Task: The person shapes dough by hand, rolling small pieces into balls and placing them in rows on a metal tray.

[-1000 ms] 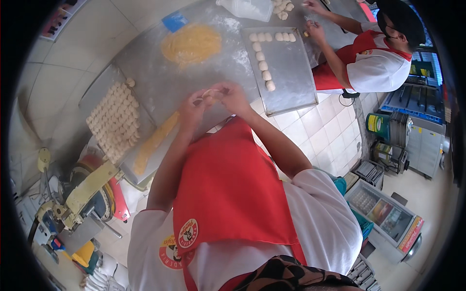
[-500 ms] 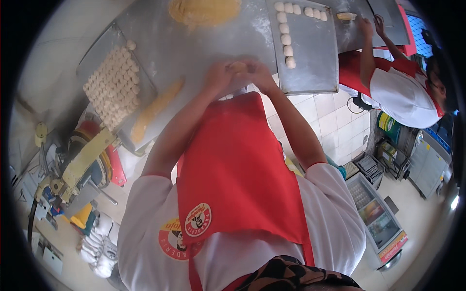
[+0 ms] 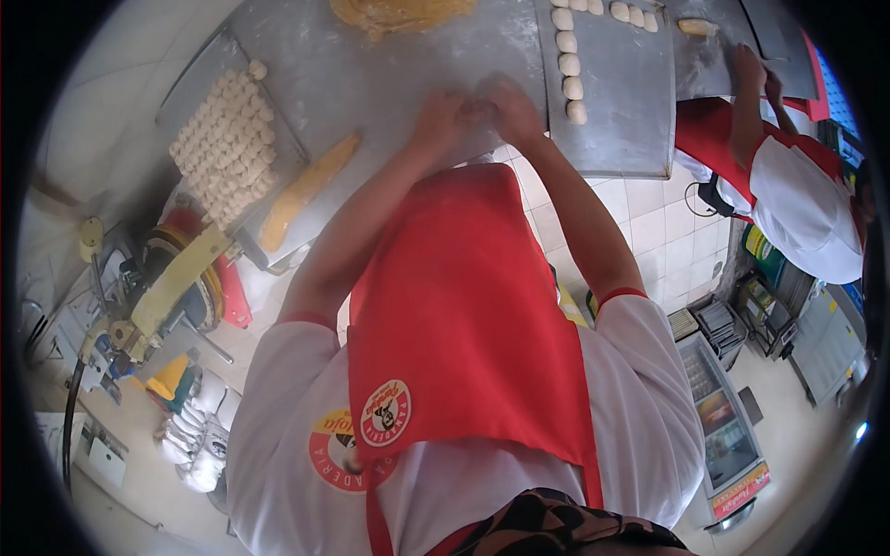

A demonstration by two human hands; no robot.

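My left hand [image 3: 442, 120] and my right hand [image 3: 513, 111] meet over the near edge of the metal table, fingers curled toward each other. A small piece of dough is between them, mostly covered by the blurred fingers, so its shape cannot be made out. Left of my hands, a long tan strip of dough [image 3: 306, 193] lies slanted on the table. Farther left, many pale dough balls [image 3: 227, 148] sit packed in rows on a metal tray [image 3: 289, 148]. Beyond my hands is a flat yellowish mass of filling or dough [image 3: 403, 13].
To the right, a metal tray [image 3: 616, 130] holds dough balls [image 3: 569, 65] along its left and far sides. Past it, a co-worker in a red apron [image 3: 709, 130] works near a dough roll [image 3: 698, 27]. A machine with a pale arm [image 3: 181, 287] stands at the lower left.
My hands have shifted slightly right and away from me, still together; the dough piece, visible between them before, is now mostly hidden. The whole view has shifted a little. The co-worker's hands have moved nearer their body.
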